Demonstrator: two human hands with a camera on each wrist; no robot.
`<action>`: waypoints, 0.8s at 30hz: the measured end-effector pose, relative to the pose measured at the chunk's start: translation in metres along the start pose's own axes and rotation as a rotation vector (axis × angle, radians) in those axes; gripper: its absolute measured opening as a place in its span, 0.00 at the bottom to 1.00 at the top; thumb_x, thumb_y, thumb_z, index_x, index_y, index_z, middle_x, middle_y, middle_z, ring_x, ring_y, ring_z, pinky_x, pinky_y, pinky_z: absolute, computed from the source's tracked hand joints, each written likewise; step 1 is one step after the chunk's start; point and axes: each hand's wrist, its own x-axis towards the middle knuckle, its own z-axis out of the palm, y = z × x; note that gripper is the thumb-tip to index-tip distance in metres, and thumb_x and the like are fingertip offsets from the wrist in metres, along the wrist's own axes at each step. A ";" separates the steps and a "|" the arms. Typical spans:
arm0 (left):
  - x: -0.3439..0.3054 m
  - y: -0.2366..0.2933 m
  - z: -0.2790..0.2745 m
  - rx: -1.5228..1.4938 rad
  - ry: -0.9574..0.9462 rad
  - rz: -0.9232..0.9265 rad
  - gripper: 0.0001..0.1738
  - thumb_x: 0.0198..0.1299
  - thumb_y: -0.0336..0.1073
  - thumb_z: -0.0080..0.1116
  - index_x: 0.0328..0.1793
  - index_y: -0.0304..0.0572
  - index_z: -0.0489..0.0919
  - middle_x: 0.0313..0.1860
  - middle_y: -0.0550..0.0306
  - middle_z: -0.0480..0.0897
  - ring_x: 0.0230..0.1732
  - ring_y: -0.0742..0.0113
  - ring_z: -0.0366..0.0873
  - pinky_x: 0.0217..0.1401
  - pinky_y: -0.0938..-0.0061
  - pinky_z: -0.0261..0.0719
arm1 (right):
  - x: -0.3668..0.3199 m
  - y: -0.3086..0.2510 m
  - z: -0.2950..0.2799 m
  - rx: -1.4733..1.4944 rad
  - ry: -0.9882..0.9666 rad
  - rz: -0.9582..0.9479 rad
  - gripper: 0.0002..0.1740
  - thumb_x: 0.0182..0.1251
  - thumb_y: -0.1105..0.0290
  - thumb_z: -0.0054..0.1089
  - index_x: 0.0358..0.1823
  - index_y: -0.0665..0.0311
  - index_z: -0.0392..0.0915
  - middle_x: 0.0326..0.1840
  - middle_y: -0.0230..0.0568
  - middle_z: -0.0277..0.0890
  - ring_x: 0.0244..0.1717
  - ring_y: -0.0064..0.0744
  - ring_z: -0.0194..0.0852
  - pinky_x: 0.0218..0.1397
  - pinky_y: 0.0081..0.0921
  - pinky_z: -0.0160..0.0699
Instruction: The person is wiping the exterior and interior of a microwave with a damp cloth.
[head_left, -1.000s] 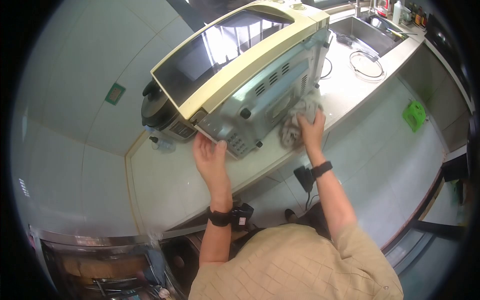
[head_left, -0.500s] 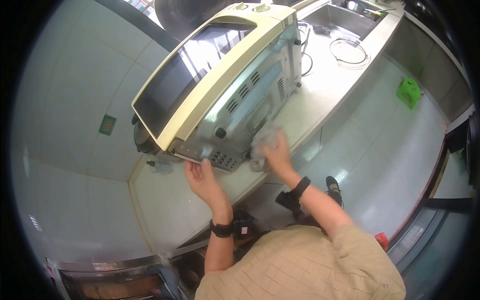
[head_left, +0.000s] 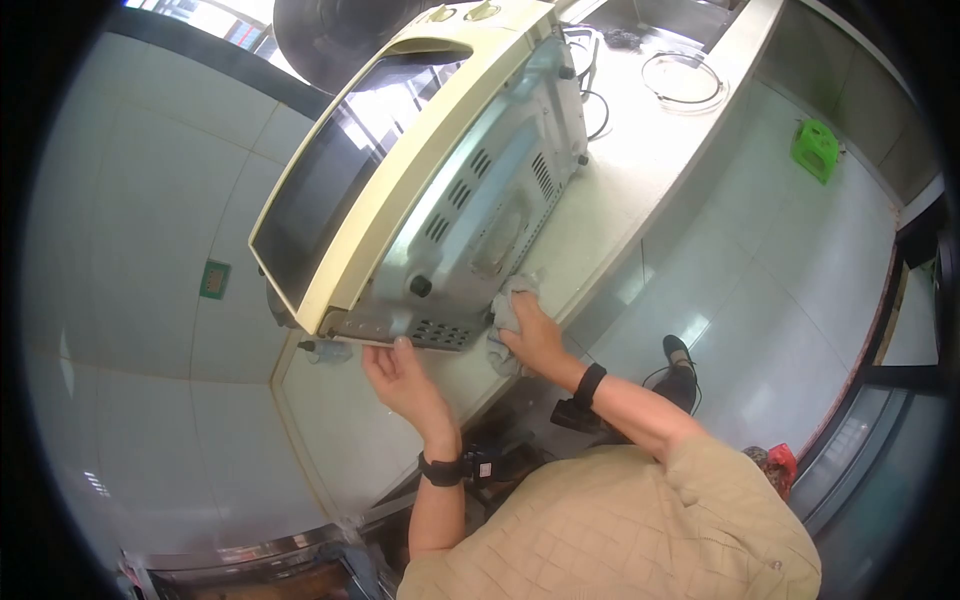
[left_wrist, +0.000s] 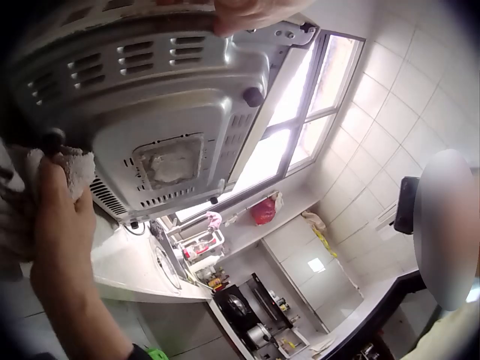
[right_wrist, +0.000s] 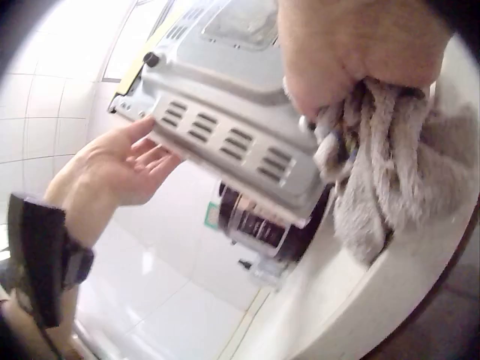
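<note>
A cream microwave oven [head_left: 385, 205] stands tipped up on the counter, its metal underside [head_left: 455, 235] with vents and black feet facing the person. My left hand [head_left: 410, 390] grips the raised near edge, thumb on the underside and fingers around the other side, as the right wrist view also shows. A crumpled grey cloth [head_left: 504, 355] is bunched in my right hand [head_left: 540, 342], close to a foot at the underside's lower edge. Folds of the cloth [right_wrist: 364, 214] hang down over the counter in the right wrist view.
Behind the microwave a dark rice cooker [right_wrist: 259, 221] and a clear bottle [head_left: 328, 351] stand on the counter [head_left: 610, 215]. A coiled cable [head_left: 655, 90] lies near the sink. On the floor is a green stool [head_left: 815, 150]. A tiled wall [head_left: 140, 250] borders the left.
The right hand has moved the cloth along the microwave's lower edge toward the left hand. The left hand keeps its grip on the edge. The head view has shifted.
</note>
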 end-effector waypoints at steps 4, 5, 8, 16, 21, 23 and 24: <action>0.002 -0.002 0.004 -0.006 0.017 0.040 0.25 0.63 0.29 0.50 0.64 0.28 0.59 0.56 0.47 0.70 0.55 0.66 0.68 0.59 0.74 0.66 | 0.021 0.020 -0.023 0.008 0.003 -0.006 0.32 0.48 0.62 0.58 0.57 0.62 0.64 0.60 0.48 0.61 0.56 0.52 0.65 0.54 0.40 0.69; 0.003 -0.002 0.003 0.000 0.021 0.041 0.25 0.63 0.29 0.50 0.64 0.28 0.59 0.56 0.47 0.70 0.55 0.66 0.68 0.59 0.74 0.66 | 0.029 0.028 -0.030 -0.062 0.113 -0.044 0.32 0.48 0.62 0.58 0.57 0.62 0.65 0.61 0.48 0.61 0.56 0.52 0.66 0.54 0.41 0.68; 0.001 -0.003 0.003 0.018 0.018 0.057 0.24 0.63 0.29 0.50 0.63 0.28 0.60 0.56 0.48 0.70 0.55 0.67 0.68 0.59 0.75 0.66 | 0.071 0.025 -0.089 -0.363 0.343 -0.039 0.29 0.48 0.62 0.60 0.55 0.60 0.69 0.62 0.44 0.62 0.60 0.53 0.60 0.56 0.45 0.65; -0.001 -0.005 0.005 0.014 -0.001 0.073 0.22 0.63 0.29 0.49 0.62 0.30 0.61 0.55 0.50 0.71 0.54 0.68 0.69 0.59 0.74 0.65 | 0.104 0.047 -0.085 -1.089 0.074 -0.357 0.12 0.49 0.70 0.54 0.37 0.60 0.79 0.45 0.39 0.71 0.53 0.47 0.61 0.54 0.60 0.54; -0.002 -0.005 0.006 -0.039 -0.001 0.065 0.22 0.63 0.29 0.49 0.62 0.30 0.61 0.55 0.49 0.71 0.55 0.67 0.68 0.59 0.73 0.64 | 0.020 0.027 0.011 -0.843 -0.140 -0.582 0.09 0.47 0.70 0.53 0.31 0.63 0.78 0.36 0.40 0.72 0.47 0.41 0.64 0.54 0.60 0.55; -0.002 -0.006 0.005 -0.073 -0.008 0.074 0.22 0.63 0.29 0.50 0.62 0.29 0.61 0.56 0.49 0.70 0.55 0.67 0.68 0.60 0.73 0.64 | -0.022 0.018 0.040 -0.698 -0.186 -0.769 0.09 0.47 0.70 0.54 0.31 0.60 0.78 0.37 0.37 0.72 0.49 0.40 0.64 0.55 0.61 0.55; -0.001 -0.006 0.004 -0.052 -0.021 0.067 0.23 0.62 0.27 0.49 0.63 0.28 0.59 0.58 0.47 0.68 0.58 0.64 0.67 0.61 0.72 0.63 | -0.032 0.013 0.039 -0.701 -0.183 -0.779 0.09 0.47 0.70 0.54 0.31 0.60 0.78 0.37 0.37 0.72 0.49 0.40 0.64 0.55 0.61 0.55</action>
